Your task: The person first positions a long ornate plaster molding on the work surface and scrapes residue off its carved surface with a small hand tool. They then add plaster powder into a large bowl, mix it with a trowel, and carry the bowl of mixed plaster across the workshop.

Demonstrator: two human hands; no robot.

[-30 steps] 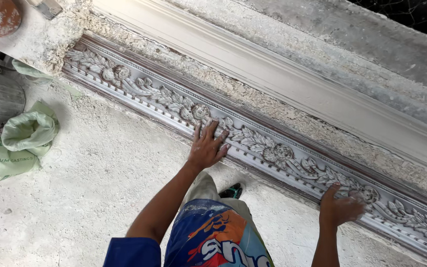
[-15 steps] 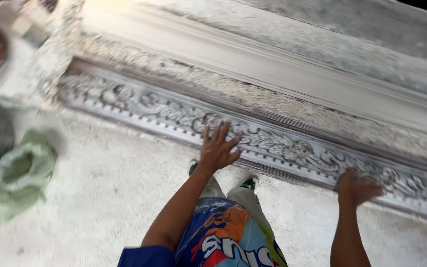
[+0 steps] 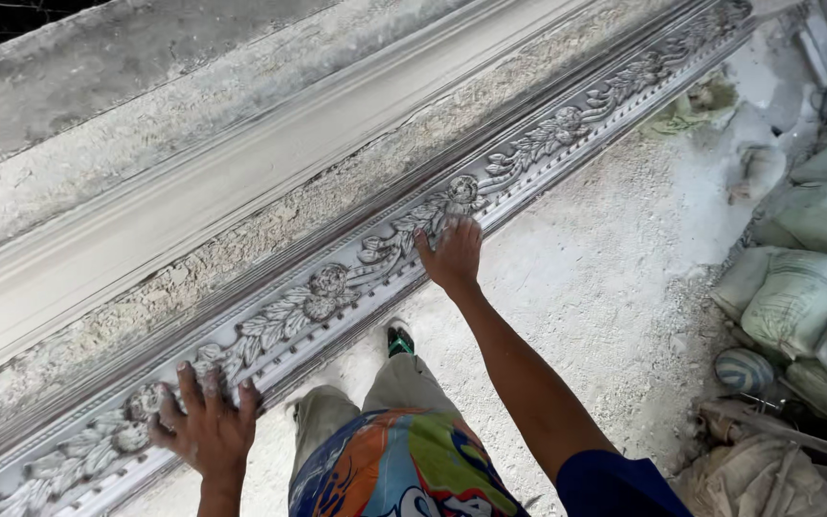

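A long carved moulding (image 3: pixel 356 278) was laid diagonally from seven to one o'clock, against a plaster ledge (image 3: pixel 193 191). It was judged heavy, stiff and brittle, its raised flowers easily chipped; the plain outer edge would be better gripped. Sacks (image 3: pixel 796 287) were heaped at three o'clock. The right hand (image 3: pixel 452 254) and left hand (image 3: pixel 208 426) were pressed flat, fingers spread, upon the carving.

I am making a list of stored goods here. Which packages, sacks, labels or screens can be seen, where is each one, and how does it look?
Pale green sacks: stacked at the right edge on the dusty floor, bulging, soft, tied shut.
Whitish sack: bottom right corner, crumpled, dirty beige.
Small striped bundle: beside the sacks, round, white and blue-grey.
Labels, signs, screens: none in view.
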